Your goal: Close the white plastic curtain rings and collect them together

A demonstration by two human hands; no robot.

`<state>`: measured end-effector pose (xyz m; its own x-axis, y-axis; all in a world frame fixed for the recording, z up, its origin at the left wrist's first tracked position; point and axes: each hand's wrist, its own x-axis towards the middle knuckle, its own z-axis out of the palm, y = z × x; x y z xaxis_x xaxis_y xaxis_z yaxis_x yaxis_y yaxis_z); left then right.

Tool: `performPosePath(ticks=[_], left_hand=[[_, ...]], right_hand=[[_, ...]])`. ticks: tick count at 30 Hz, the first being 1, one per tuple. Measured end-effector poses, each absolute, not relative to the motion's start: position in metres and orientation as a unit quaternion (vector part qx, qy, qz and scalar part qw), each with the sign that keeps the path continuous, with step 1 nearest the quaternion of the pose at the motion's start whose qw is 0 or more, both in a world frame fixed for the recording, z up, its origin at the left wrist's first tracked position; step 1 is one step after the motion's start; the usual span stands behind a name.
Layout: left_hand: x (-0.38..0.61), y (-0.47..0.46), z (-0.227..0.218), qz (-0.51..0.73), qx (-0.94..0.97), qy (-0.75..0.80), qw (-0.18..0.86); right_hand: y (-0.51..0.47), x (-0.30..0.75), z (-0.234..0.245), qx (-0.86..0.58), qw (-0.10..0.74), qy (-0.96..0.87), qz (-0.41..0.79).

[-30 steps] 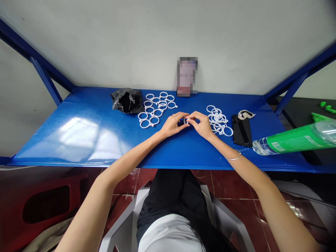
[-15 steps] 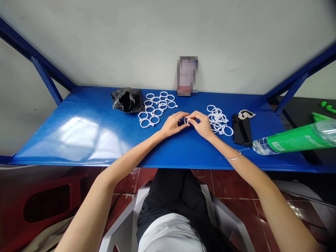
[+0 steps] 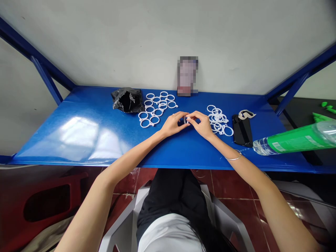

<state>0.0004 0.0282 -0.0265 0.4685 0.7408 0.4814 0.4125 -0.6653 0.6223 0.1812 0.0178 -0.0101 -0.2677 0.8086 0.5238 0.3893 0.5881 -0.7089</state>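
the left hand (image 3: 172, 125) and right hand (image 3: 202, 125) pinch a white ring (image 3: 184, 120) between them, behind the table's (image 3: 181, 154) front edge.

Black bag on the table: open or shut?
Open: the black bag has a ragged mouth gaping wide, with a dark interior visible. Whether anything's inside, cannot tell.

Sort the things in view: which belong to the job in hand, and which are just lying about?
Likely the job:
white ring, in left hand and right hand
left rings
right rings
bag, perhaps: it sits beside the left rings

Apparently just lying about:
phone
white strip at its far end
bottle
upright thing, blurred
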Motion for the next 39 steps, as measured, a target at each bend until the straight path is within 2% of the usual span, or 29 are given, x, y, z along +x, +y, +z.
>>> performPosePath(ticks=[14, 22, 28, 39], left_hand=[[0.001, 0.031, -0.027, 0.409, 0.806, 0.339, 0.261], [0.001, 0.028, -0.02, 0.392, 0.72, 0.352, 0.452], [0.002, 0.03, -0.017, 0.408, 0.638, 0.34, 0.557], [0.002, 0.036, -0.024, 0.474, 0.566, 0.328, 0.589]], right_hand=[[0.019, 0.182, -0.009, -0.422, 0.49, -0.691, 0.323], [0.024, 0.184, -0.012, -0.417, 0.462, -0.694, 0.363], [0.025, 0.184, -0.015, -0.421, 0.455, -0.679, 0.393], [0.033, 0.186, -0.018, -0.439, 0.493, -0.587, 0.469]])
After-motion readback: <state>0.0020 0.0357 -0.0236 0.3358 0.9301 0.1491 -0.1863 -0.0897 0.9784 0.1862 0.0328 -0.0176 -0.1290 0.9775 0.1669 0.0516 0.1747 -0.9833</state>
